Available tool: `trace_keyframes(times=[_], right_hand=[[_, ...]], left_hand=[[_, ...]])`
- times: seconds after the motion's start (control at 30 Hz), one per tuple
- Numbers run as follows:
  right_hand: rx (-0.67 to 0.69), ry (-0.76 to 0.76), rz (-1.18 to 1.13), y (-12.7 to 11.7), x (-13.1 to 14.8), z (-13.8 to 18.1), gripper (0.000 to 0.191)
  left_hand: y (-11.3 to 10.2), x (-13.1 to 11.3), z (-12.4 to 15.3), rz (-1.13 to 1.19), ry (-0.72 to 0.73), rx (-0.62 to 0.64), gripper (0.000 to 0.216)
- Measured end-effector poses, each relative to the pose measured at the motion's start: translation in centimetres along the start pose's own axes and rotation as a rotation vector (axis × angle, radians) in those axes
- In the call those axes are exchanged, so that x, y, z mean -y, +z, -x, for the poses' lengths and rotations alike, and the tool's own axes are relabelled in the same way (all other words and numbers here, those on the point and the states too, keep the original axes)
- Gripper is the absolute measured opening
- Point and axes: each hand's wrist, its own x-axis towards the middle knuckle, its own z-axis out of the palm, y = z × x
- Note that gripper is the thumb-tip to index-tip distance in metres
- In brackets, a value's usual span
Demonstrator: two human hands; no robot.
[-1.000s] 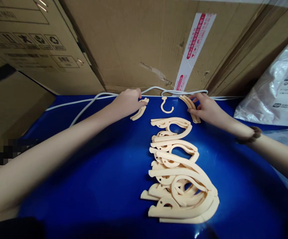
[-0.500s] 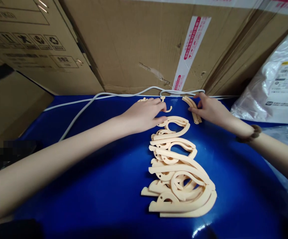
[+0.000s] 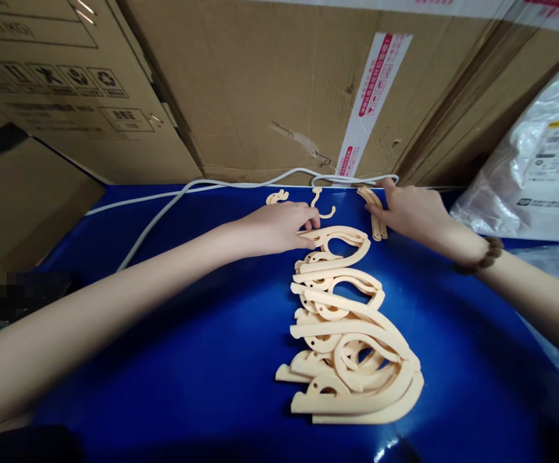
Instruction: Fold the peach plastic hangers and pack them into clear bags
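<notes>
Now the left hand [image 3: 279, 228] lies with fingers bunched at the tip of the topmost cream plastic curved piece [image 3: 339, 239] in the overlapping row on the glossy blue table [image 3: 187, 334]. Whether it pinches that piece, I cannot tell. The right hand [image 3: 412, 212] rests flat with fingers loose against a small stack of cream curved strips [image 3: 378, 230].

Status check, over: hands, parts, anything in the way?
Left hand fingertips on top piece of hanger-part row. Right hand open against curved strip stack. Loose hook between them; white cable behind.
</notes>
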Motion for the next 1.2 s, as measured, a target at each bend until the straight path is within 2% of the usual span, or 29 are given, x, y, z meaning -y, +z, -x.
trace_keyframes(times=[0.1, 0.17, 0.27, 0.33, 0.5, 0.63, 0.7, 0.77, 0.8, 0.9, 1.03, 1.1, 1.2], right_hand=[[-0.064, -0.065, -0.048, -0.8, 0.0, 0.3, 0.06], [-0.044, -0.247, -0.192, -1.2, 0.3, 0.6, 0.055], [0.026, -0.599, -0.384, -1.4, 1.1, 1.4, 0.048], [0.031, -0.697, -0.379, -1.4, 1.7, 1.8, 0.041], [-0.004, -0.652, -0.376, -1.5, 2.3, 1.9, 0.032], [-0.029, -0.603, -0.518, -1.8, 2.3, 1.7, 0.034], [-0.118, -0.525, -0.628, -2.3, 2.2, 1.9, 0.035], [-0.246, -0.451, -0.699, -2.9, 2.2, 2.3, 0.036], [-0.312, -0.424, -0.704, -3.3, 2.1, 2.4, 0.036], [-0.48, -0.395, -0.647, -4.5, 1.7, 2.5, 0.035], [-0.618, -0.377, -0.5, -6.0, 1.1, 2.2, 0.039], [-0.655, -0.331, -0.303, -7.0, 1.1, 2.1, 0.047], [-0.655, -0.276, 0.025, -8.6, 1.5, 2.1, 0.06]], left_hand=[[0.1, 0.6, -0.1, 0.003, 0.024, 0.027, 0.036], [0.2, 0.9, -0.2, 0.028, 0.051, 0.018, 0.029], [0.3, 1.4, -0.3, 0.08, 0.092, 0.003, 0.022], [0.1, 1.7, -0.5, 0.132, 0.114, 0.014, 0.023], [-0.6, 1.9, -1.2, 0.489, 0.11, 0.023, 0.026], [-0.9, 0.7, -1.6, 0.854, -0.055, -0.112, 0.017], [-1.1, -0.2, -1.7, 1.015, -0.109, -0.201, 0.012], [-1.4, -1.0, -1.8, 1.14, -0.089, -0.25, 0.006], [-1.7, -1.4, -1.8, 1.166, -0.062, -0.265, 0.011], [-2.6, -2.4, -2.0, 1.085, 0.003, -0.35, 0.023], [-4.1, -3.6, -1.7, 0.893, 0.049, -0.531, 0.032], [-4.8, -4.3, -1.4, 0.824, 0.099, -0.586, 0.037], [-5.5, -5.2, -1.0, 0.72, 0.147, -0.601, 0.039]])
